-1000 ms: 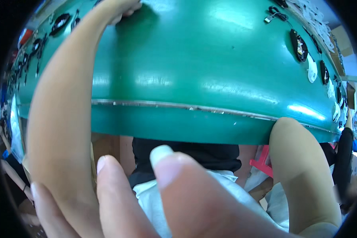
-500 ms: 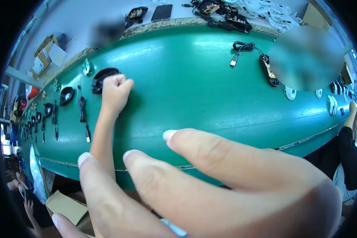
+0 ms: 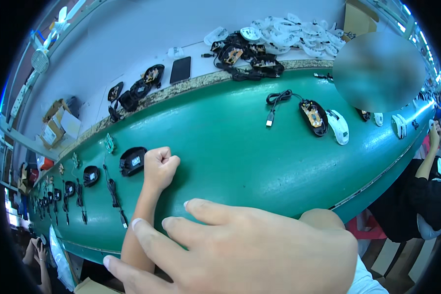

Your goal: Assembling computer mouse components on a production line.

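My left hand is closed in a fist low over the green work surface, with nothing showing from it. Right beside it, on its left, lies a black computer-mouse shell; I cannot tell whether they touch. My right hand is large and close in the foreground, back upward, fingers apart and pointing left, holding nothing. It crosses in front of my left forearm. Further off to the right lies an opened mouse with its circuit board bare and its cable coiled. A white mouse cover rests against it.
Along the left run several black shells and bundled cables. On the back ledge are a dark flat rectangular object, piled mouse parts and white covers. A person in black sits at the right. A round blur hides the upper right.
The view has shifted, showing more of the back ledge and the whole opened mouse. My right hand now appears smaller and lower, fingers still spread. My left hand stays a fist by the black shell.
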`<control>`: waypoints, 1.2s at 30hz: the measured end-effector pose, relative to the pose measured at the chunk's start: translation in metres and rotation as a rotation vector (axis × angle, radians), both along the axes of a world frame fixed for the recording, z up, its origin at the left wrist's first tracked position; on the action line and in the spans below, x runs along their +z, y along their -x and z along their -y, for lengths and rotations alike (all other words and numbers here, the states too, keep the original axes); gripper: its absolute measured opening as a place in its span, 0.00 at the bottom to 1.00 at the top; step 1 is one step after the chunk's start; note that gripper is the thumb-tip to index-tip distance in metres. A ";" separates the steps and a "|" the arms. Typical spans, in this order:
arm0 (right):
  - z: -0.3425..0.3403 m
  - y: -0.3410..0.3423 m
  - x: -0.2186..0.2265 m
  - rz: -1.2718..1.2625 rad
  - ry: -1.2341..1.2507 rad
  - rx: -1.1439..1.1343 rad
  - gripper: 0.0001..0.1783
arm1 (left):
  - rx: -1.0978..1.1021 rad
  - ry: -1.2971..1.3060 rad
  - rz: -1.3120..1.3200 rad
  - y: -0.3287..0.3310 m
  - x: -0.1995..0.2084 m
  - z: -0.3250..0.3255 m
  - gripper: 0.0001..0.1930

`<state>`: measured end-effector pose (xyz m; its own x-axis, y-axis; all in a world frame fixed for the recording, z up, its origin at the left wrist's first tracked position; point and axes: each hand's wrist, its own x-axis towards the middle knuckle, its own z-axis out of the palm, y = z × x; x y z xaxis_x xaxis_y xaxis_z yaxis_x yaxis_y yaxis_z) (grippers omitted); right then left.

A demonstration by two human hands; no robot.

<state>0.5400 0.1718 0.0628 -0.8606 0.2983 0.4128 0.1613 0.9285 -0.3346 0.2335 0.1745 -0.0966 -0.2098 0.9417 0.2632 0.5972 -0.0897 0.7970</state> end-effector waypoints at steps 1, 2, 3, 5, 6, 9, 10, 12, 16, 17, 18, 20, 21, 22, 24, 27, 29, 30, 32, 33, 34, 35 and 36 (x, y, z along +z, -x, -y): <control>0.002 0.010 0.006 0.007 0.006 0.016 0.23 | -0.005 -0.005 0.016 -0.003 0.000 -0.003 0.15; 0.003 0.020 0.012 0.011 0.006 0.033 0.23 | -0.013 -0.020 0.013 -0.004 0.000 -0.004 0.15; 0.004 0.031 0.017 0.015 0.009 0.050 0.23 | -0.001 -0.052 0.003 -0.006 -0.001 -0.003 0.15; 0.005 0.048 0.027 0.018 0.021 0.095 0.23 | 0.012 -0.081 -0.033 -0.009 0.002 0.001 0.15; 0.005 0.056 0.031 0.019 0.032 0.124 0.23 | 0.014 -0.077 -0.059 -0.011 0.004 0.004 0.15; 0.023 0.075 0.061 0.009 0.031 0.226 0.22 | 0.046 -0.257 -0.123 -0.016 0.023 0.023 0.14; 0.021 0.076 0.063 0.011 0.025 0.219 0.22 | 0.040 -0.263 -0.121 -0.015 0.024 0.020 0.14; 0.019 0.077 0.068 -0.026 0.042 0.194 0.21 | -0.033 -0.212 -0.139 -0.014 0.029 0.016 0.14; 0.022 0.080 0.077 -0.057 0.040 0.181 0.19 | -0.094 -0.181 -0.173 -0.016 0.046 0.019 0.14; 0.024 0.081 0.079 -0.047 0.028 0.187 0.18 | -0.089 -0.195 -0.181 -0.019 0.052 0.022 0.14; 0.027 0.081 0.081 -0.036 0.016 0.191 0.18 | -0.085 -0.209 -0.188 -0.022 0.059 0.025 0.14; 0.033 0.081 0.087 -0.018 -0.015 0.202 0.17 | -0.079 -0.236 -0.203 -0.025 0.067 0.030 0.14; 0.036 0.082 0.090 -0.011 -0.032 0.209 0.16 | -0.068 -0.206 -0.229 -0.024 0.065 0.032 0.14; 0.040 0.080 0.096 -0.006 -0.050 0.213 0.16 | -0.060 -0.176 -0.256 -0.024 0.065 0.034 0.14; 0.046 0.079 0.108 0.008 -0.088 0.223 0.15 | -0.038 -0.118 -0.307 -0.022 0.067 0.035 0.14; 0.069 0.084 0.123 0.022 -0.040 0.383 0.11 | -0.067 -0.199 -0.337 -0.028 0.076 0.036 0.15; 0.101 0.089 0.118 0.051 0.028 0.550 0.08 | -0.091 -0.261 -0.353 -0.030 0.081 0.038 0.16; 0.123 0.102 0.114 0.067 0.065 0.631 0.07 | -0.096 -0.270 -0.355 -0.031 0.084 0.040 0.16; 0.155 0.081 0.095 0.096 0.143 0.794 0.07 | -0.109 -0.241 -0.395 -0.032 0.089 0.044 0.15; 0.168 0.075 0.087 0.109 0.188 0.880 0.07 | -0.113 -0.219 -0.415 -0.031 0.090 0.046 0.14; 0.171 0.074 0.085 0.121 0.236 0.965 0.09 | -0.117 -0.195 -0.435 -0.031 0.090 0.048 0.13; 0.182 0.073 0.075 0.118 0.244 0.968 0.09 | -0.117 -0.186 -0.434 -0.030 0.088 0.052 0.13; 0.191 0.067 0.063 0.116 0.506 1.020 0.09 | -0.116 -0.195 -0.432 -0.029 0.088 0.054 0.13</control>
<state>0.4725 -0.0192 0.1259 -0.8223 -0.4511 0.3468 -0.5355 0.4076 -0.7396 0.2620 0.1207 -0.0090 0.0612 0.8767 0.4771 0.8468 -0.2986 0.4402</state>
